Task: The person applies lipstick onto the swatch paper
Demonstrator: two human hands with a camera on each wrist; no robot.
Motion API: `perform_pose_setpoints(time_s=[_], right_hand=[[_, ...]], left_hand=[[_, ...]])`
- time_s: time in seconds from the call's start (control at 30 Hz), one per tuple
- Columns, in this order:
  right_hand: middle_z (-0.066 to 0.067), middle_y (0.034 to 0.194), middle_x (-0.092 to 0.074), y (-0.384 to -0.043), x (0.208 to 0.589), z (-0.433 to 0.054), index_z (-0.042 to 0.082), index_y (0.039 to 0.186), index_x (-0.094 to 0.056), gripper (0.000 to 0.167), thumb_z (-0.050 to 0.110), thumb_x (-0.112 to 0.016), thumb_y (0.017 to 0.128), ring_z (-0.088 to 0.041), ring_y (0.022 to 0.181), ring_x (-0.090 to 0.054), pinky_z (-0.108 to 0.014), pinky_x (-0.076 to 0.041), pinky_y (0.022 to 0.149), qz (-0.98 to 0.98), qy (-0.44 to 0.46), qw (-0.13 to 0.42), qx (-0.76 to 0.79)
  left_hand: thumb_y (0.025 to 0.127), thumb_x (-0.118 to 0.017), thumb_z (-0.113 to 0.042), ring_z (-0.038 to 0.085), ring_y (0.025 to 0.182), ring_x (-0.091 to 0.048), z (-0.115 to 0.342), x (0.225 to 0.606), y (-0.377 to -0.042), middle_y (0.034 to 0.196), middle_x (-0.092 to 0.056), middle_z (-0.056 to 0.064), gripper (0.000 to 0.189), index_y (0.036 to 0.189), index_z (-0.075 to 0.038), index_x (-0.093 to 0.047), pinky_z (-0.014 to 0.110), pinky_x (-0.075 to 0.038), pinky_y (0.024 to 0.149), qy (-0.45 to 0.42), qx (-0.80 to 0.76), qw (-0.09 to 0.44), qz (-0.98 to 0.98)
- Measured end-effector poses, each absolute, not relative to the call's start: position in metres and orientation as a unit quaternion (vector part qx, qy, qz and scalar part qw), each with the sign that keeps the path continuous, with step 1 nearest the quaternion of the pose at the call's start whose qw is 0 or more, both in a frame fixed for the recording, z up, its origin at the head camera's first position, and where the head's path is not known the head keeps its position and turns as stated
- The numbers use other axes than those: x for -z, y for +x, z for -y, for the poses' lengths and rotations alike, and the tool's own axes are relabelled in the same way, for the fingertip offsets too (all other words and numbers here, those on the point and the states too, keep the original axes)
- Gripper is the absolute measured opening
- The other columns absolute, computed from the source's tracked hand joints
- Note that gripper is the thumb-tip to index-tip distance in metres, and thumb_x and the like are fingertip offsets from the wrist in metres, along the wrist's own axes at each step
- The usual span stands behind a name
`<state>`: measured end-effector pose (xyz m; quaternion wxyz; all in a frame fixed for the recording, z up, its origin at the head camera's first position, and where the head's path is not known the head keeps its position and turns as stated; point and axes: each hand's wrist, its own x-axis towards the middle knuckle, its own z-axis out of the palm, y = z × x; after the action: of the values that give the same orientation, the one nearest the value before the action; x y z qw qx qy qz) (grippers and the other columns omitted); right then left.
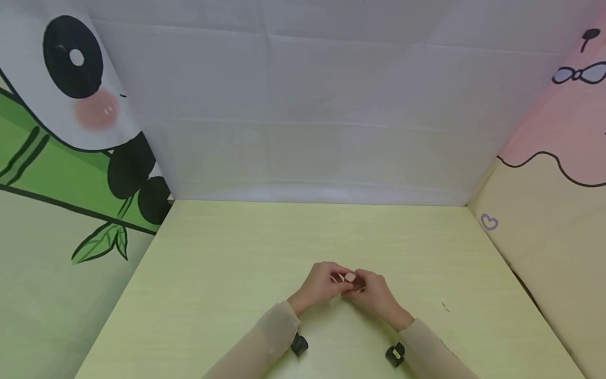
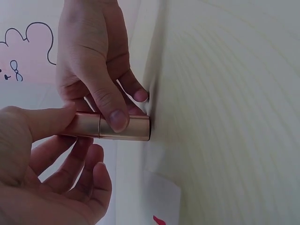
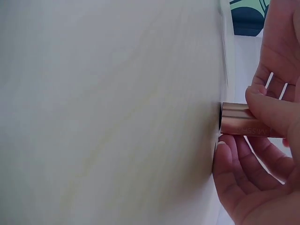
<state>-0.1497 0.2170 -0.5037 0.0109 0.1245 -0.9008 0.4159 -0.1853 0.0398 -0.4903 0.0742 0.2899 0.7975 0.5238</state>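
A shiny rose-gold tube that looks like a lipstick (image 1: 350, 277) stands upright between the two hands, its dark-edged base (image 2: 149, 128) at or close to the tabletop; contact cannot be told. My left hand (image 1: 319, 284) pinches the upper part between thumb and fingers. Lower down, my right hand (image 1: 376, 295) holds the tube, its thumb (image 3: 272, 110) laid across the side. A thin seam (image 2: 99, 125) rings the tube between both grips. Faint lettering shows on the lower part in the right wrist view.
A pale wood-grain table (image 1: 227, 252) lies beneath the hands. White sheeting (image 1: 307, 105) closes the back, with painted walls at left and right. Black wrist mounts (image 1: 299, 345) hang by the sleeves. A pale patch with a red mark (image 2: 159, 220) appears in the left wrist view.
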Motion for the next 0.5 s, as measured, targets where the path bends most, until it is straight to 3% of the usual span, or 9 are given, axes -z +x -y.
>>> perform_pose_setpoints(time_s=[0.5], right_hand=[[0.010, 0.077, -0.064, -0.1499, 0.5038, -0.2166, 0.015, 0.085, -0.066, 0.019, 0.014, -0.083, 0.075, -0.006, 0.069, -0.062, -0.025, -0.051, 0.063, 0.905, 0.114, -0.002, -0.411]], left_hand=[[0.080, -0.078, -0.010, 0.006, 0.067, -0.060, -0.0395, 0.4878, -0.1840, 0.087, -0.068, -0.005, 0.019, 0.099, -0.010, -0.076, 0.022, -0.049, 0.056, 0.288, -0.524, 0.101, -0.795]])
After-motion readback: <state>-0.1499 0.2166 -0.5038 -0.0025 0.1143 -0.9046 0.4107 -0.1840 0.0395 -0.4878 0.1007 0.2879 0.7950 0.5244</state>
